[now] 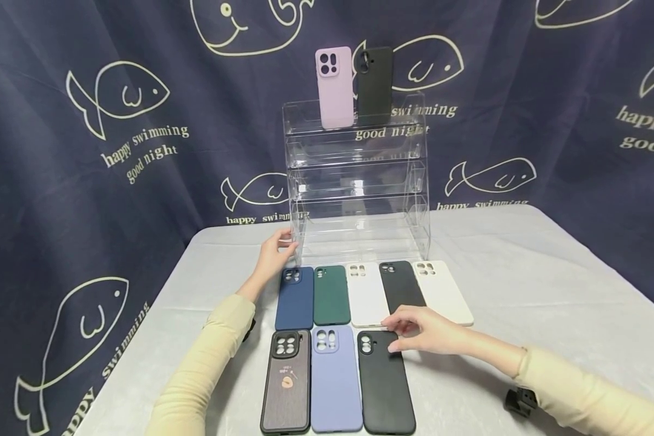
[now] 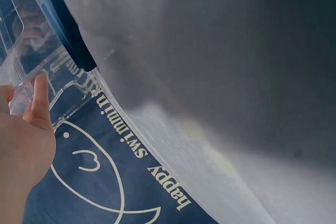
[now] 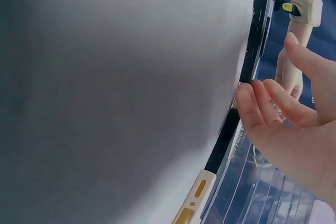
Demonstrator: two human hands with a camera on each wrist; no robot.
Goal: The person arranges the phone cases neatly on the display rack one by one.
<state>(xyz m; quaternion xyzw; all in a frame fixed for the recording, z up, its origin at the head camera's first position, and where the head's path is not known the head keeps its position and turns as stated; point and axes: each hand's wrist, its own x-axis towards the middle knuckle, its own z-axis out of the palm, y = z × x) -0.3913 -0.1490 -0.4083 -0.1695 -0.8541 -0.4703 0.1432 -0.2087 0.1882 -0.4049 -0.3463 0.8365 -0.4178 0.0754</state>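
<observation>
You have free bench right of the front black case; its left edge lies just beside the violet case. The rack stands close behind the back row. Your left hand grips the rack's left side; your right hand hovers at the case's top end, fingers loosely curled, holding nothing.

And there's the rack, all clear, glossy plastic, light glinting off its tiers! Up in its top tier, the lilac case looks like smooth, matt plastic. In front of the rack, the green case looks matt too; farther forward, the brown case shows fine, wood-like grain. Behind the rack, creased, matt cloth.
</observation>
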